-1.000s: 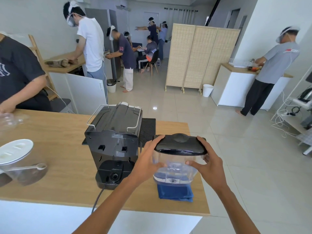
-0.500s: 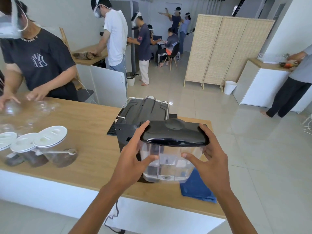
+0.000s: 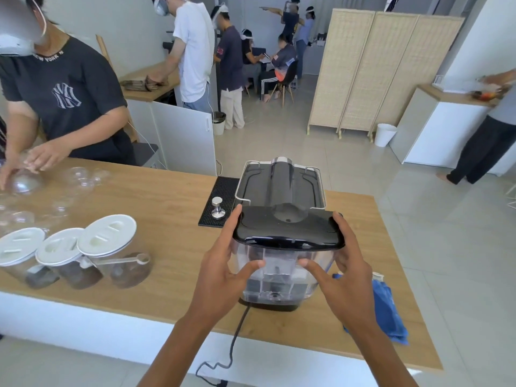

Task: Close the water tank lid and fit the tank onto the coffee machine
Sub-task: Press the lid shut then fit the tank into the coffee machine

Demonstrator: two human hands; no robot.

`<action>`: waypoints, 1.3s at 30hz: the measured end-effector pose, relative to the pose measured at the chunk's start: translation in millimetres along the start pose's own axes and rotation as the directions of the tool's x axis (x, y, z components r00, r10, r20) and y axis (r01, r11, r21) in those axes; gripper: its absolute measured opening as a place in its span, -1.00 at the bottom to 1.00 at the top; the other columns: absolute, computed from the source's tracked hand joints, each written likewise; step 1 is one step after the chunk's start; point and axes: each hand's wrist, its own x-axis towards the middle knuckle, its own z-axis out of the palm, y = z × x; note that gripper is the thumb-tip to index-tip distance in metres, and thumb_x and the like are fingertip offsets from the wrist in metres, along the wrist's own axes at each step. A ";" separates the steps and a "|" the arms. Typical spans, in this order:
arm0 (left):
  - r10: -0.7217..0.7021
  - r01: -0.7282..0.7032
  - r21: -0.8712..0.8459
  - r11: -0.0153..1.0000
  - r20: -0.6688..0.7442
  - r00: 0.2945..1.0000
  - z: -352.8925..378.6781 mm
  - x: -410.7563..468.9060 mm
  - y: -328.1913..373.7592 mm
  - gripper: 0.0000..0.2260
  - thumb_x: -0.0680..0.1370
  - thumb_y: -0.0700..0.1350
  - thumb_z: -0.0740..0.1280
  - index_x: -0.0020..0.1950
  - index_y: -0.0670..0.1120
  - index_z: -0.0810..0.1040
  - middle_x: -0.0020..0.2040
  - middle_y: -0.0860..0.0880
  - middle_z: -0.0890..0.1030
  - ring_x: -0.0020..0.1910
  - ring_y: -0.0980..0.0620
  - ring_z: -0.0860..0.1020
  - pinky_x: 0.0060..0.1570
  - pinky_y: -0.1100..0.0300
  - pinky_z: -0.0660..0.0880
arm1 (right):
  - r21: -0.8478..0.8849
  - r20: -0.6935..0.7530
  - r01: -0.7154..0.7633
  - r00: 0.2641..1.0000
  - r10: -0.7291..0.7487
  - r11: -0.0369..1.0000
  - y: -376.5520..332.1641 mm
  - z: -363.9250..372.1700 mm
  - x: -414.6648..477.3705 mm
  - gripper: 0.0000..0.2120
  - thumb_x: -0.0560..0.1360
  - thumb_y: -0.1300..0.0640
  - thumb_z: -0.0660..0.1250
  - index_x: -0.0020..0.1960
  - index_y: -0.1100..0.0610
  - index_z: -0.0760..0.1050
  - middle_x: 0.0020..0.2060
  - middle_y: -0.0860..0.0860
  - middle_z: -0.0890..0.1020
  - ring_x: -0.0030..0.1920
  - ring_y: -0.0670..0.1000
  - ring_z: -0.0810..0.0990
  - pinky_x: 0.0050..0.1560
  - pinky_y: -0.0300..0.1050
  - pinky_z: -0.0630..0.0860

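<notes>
At near edge of wooden worktop (image 3: 167, 208), I see clear plastic water tank (image 3: 279, 272) with shiny black lid (image 3: 287, 231) shut on top. Tank sits against back of black coffee machine (image 3: 282, 182); cannot tell if fully seated. My left hand (image 3: 223, 275) grips tank's left side, thumb on clear front. My right hand (image 3: 346, 277) grips right side same way. Blue cloth (image 3: 388, 311) lies just right of tank. Three clear jars with white lids (image 3: 72, 247) stand near left edge.

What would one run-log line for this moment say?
lid: closed | water tank: held by left hand and right hand, at coffee machine | seated: unclear
</notes>
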 end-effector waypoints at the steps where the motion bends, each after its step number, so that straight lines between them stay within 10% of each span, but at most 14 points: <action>1: -0.002 0.002 -0.013 1.000 -0.004 1.000 0.5 -0.2 -2.5 -0.12 0.49 -0.05 0.53 0.62 0.25 0.05 0.39 0.44 0.41 0.34 0.29 0.45 0.32 0.30 0.41 | -0.010 -0.009 -0.001 1.000 0.001 1.000 1.0 2.9 -0.5 -0.06 0.36 0.11 0.63 0.58 -0.22 0.22 0.44 -0.19 0.52 0.39 -0.13 0.54 0.44 0.05 0.46; 5: -0.008 0.009 -0.066 0.998 0.018 1.000 -0.4 -0.3 -17.0 -0.11 0.50 -0.08 0.52 0.62 0.24 0.01 0.59 0.34 0.19 0.58 0.23 0.20 0.53 0.08 0.27 | -0.059 -0.024 -0.027 0.999 0.026 0.998 9.0 19.3 -5.4 -0.06 0.37 0.03 0.61 0.60 -0.22 0.18 0.52 -0.20 0.43 0.48 -0.08 0.46 0.48 0.12 0.43; 22: -0.064 0.072 -0.133 0.988 0.061 0.996 5.2 14.9 -46.4 -0.13 0.51 0.10 0.46 0.61 0.32 -0.06 0.55 -0.17 0.37 0.57 -0.08 0.31 0.54 -0.10 0.26 | -0.060 -0.086 -0.107 0.991 0.102 0.992 21.6 44.1 -3.2 -0.08 0.39 -0.09 0.53 0.62 -0.18 0.13 0.57 -0.21 0.33 0.57 -0.12 0.32 0.52 0.15 0.36; 28: -0.039 0.045 -0.121 0.992 0.057 0.998 4.5 19.3 -45.1 -0.14 0.52 0.04 0.47 0.59 0.36 -0.06 0.63 0.09 0.24 0.61 0.10 0.20 0.55 -0.07 0.23 | -0.089 -0.110 -0.115 0.988 0.105 0.989 24.3 47.4 -0.9 -0.06 0.38 -0.03 0.56 0.61 -0.25 0.12 0.57 -0.24 0.31 0.57 -0.12 0.31 0.51 0.15 0.37; 35: -0.056 0.063 -0.103 0.993 0.070 0.996 4.4 19.8 -45.9 -0.10 0.52 -0.09 0.47 0.59 0.35 -0.06 0.56 -0.13 0.37 0.58 0.02 0.28 0.55 -0.04 0.23 | -0.111 -0.116 -0.124 0.987 0.111 0.986 28.4 47.8 -0.3 -0.03 0.39 0.06 0.59 0.60 -0.27 0.11 0.58 -0.23 0.31 0.58 -0.10 0.31 0.52 0.15 0.36; 39: -0.039 0.046 -0.112 0.993 0.066 0.997 5.1 19.8 -46.6 -0.12 0.53 -0.09 0.47 0.61 0.31 -0.04 0.63 0.15 0.20 0.61 0.11 0.17 0.55 -0.10 0.23 | -0.115 -0.116 -0.132 0.986 0.119 0.985 30.4 47.9 -0.6 -0.04 0.39 0.03 0.59 0.61 -0.25 0.11 0.58 -0.21 0.33 0.57 -0.08 0.34 0.51 0.16 0.38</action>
